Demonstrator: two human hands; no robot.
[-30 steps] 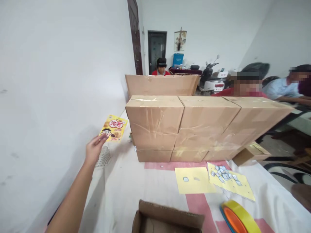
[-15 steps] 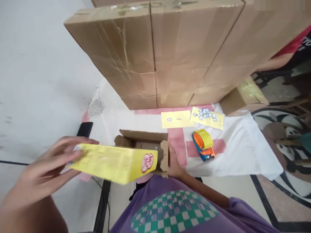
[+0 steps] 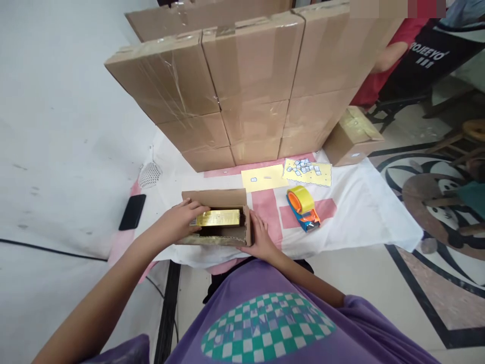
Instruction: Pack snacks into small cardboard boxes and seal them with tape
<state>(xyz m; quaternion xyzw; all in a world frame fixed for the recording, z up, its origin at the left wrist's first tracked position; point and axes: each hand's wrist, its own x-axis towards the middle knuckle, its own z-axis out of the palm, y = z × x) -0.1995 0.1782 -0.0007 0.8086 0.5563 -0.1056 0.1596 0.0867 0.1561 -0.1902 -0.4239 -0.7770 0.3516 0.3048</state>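
Observation:
A small open cardboard box (image 3: 214, 196) stands on the cloth-covered table in front of me, its flaps up. Inside it lies a yellow carton (image 3: 222, 218), long side across the box. My left hand (image 3: 184, 217) reaches over the box's left end, its fingers closed on the left end of the carton. Against the outside of the box's right end rests my right hand (image 3: 260, 237), fingers stretched along the wall. A tape dispenser (image 3: 303, 207) with a yellow roll lies to the right of the box.
Stacked taped cardboard boxes (image 3: 250, 76) form a wall at the back. Two yellow sheets (image 3: 265, 177) lie before it, one bearing several small white labels. A black phone (image 3: 132, 212) and a white perforated scoop (image 3: 150, 174) are at left. Another carton (image 3: 352, 136) stands at right, near a person's arm.
The yellow carton has gone from above the box's left side down into it, with my left hand moving right and away from me. My right hand stays at the box's right end.

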